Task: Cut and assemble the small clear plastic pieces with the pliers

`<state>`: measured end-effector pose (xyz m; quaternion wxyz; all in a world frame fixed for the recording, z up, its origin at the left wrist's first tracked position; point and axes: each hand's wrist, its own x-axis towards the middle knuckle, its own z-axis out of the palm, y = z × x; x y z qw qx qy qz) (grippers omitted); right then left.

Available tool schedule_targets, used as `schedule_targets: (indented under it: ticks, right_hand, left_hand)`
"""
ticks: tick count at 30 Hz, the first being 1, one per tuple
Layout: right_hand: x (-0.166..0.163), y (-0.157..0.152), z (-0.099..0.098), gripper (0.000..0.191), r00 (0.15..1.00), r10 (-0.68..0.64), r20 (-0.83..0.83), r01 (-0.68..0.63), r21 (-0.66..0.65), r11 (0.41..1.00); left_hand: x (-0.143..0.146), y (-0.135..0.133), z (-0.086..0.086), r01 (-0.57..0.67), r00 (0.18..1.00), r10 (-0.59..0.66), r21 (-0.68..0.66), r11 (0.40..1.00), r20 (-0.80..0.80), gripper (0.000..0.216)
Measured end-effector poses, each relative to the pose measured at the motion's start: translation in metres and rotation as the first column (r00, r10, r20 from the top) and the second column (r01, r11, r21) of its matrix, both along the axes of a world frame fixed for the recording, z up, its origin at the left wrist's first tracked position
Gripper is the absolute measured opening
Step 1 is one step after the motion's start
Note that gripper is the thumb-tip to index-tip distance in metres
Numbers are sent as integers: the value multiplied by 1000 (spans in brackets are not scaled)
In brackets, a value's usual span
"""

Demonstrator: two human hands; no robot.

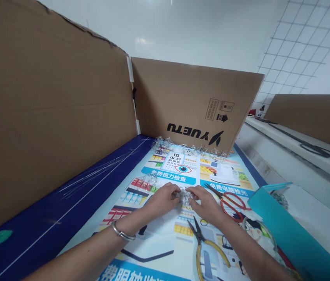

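A small silvery tangle of wire (185,197) sits between my two hands, above the printed poster. My left hand (165,200), with a metal bangle at the wrist, pinches it from the left. From the right, the thumb and fingertips of my right hand (204,203) close on the same piece. Its exact shape is too small to make out. Pliers with yellow handles (200,244) lie open just below my right hand. Scissors with red handles (231,201) rest to the right of it. Another loose wire bundle (149,179) lies beyond my left hand.
Cardboard panels (191,89) stand at the left and back. Several silvery wire pieces (192,149) line the back panel's foot. Straight wires (94,171) lie on the blue strip at left. A teal box (290,230) with a wire coil (281,200) stands at right.
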<state>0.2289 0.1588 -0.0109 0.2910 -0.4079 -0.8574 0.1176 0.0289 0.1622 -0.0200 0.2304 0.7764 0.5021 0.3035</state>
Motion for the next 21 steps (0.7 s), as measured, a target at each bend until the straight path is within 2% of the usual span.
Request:
schedule_targets:
  ticks: [8, 12, 14, 18, 21]
  right_hand:
    - [-3, -3, -2, 33, 1000, -14, -23, 15, 55, 998]
    - [-1, -4, 0, 33, 994, -59, -88, 69, 119, 991]
    - [0, -3, 0, 30, 989, -84, -124, 101, 144, 984]
    - [1, 1, -5, 23, 985, -81, -155, 108, 176, 978]
    - [1, 4, -8, 21, 986, -61, -153, 90, 191, 977]
  left_hand:
    - [4, -5, 1, -37, 999, 38, 30, 999, -21, 22]
    - [-4, -2, 18, -76, 996, 78, 52, 996, -40, 22]
    - [-22, 5, 34, -107, 992, 111, 73, 992, -52, 21]
    - [-80, 20, 69, -188, 977, 197, 104, 977, -83, 18]
    - [-117, 28, 79, -261, 958, 267, 60, 963, -109, 16]
